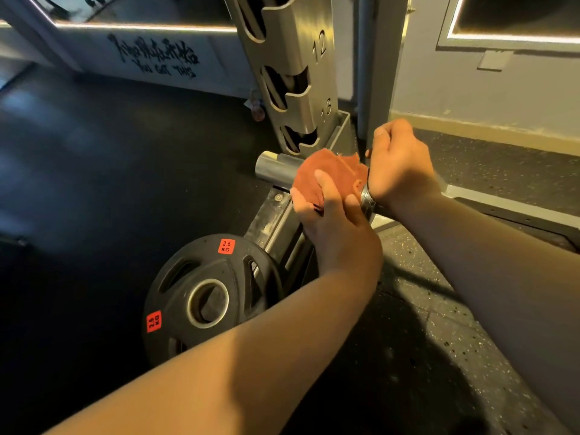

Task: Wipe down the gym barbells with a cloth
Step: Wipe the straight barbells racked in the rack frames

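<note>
Mid-frame, the left grip clamped an orange cloth round the silver steel barbell, right grip clenching it steady; firm twisting strokes seemed best.

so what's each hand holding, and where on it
The left hand grips the orange cloth, wrapped round the barbell near its end; the right hand grips the barbell just beyond the collar.
</note>
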A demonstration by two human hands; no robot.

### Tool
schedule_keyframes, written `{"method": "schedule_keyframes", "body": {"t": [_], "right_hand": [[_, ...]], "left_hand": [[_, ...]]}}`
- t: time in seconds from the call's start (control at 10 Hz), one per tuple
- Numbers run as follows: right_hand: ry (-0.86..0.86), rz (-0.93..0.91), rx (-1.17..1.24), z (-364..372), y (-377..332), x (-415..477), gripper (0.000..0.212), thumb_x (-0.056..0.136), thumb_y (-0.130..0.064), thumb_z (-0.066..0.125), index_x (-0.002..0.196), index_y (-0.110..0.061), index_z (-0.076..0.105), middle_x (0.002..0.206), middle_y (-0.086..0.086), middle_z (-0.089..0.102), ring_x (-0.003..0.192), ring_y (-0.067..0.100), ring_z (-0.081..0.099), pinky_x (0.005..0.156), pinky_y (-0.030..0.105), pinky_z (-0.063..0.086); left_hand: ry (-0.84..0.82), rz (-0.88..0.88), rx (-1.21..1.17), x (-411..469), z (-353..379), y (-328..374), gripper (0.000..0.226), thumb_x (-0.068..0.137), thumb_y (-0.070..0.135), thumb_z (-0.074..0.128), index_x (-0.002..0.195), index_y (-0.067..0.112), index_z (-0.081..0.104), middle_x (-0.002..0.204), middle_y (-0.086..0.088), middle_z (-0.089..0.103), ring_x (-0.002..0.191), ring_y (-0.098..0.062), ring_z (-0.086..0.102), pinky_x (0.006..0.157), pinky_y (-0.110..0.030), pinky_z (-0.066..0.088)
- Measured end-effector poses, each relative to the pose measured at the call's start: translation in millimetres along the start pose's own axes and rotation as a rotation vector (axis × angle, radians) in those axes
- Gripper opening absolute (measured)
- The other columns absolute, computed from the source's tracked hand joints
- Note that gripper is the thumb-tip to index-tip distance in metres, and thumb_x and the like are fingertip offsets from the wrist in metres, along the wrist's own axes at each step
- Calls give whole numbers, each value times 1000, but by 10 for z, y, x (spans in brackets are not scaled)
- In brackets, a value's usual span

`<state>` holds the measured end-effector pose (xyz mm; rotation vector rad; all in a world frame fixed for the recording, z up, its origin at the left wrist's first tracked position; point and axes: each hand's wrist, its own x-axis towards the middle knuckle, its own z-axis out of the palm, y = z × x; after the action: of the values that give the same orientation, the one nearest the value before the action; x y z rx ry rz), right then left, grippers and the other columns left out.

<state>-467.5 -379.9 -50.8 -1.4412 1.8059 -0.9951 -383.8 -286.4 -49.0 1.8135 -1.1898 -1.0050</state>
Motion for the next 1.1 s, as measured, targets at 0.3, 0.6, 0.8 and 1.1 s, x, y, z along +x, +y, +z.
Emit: {"method": "schedule_keyframes", "body": {"t": [0.3,0.6,0.8,1.1], "right_hand": [[-10,10,27,-18,-49,-16,36,111,-37,29,124,-12,50,105,6,62,96,26,59,79,39,43],[-12,22,-6,-63,-73,-30,37,112,-35,27,133,-12,47,107,0,54,93,19,53,72,29,36],[-11,-48,-91,-203,-30,-165,38,111,-37,29,131,-12,49,114,7,63,102,27,60,79,36,37],[-84,-7,-355,-1097,633,-717,27,105,-17,48,123,1,56,73,10,57,50,24,53,48,38,51]], "left_hand": [[86,180,32,431,-326,140,7,97,30,64,101,29,57,110,6,42,100,-15,53,86,-39,54],[20,162,2,-101,-68,-67,42,104,18,43,146,23,41,125,-9,44,100,-24,58,88,-46,55],[42,205,-37,225,-237,15,11,105,24,47,114,27,52,116,-11,41,89,-3,53,72,-8,43],[261,382,170,88,194,104,27,103,23,42,116,16,64,109,-1,63,96,-16,61,82,-21,47]]}}
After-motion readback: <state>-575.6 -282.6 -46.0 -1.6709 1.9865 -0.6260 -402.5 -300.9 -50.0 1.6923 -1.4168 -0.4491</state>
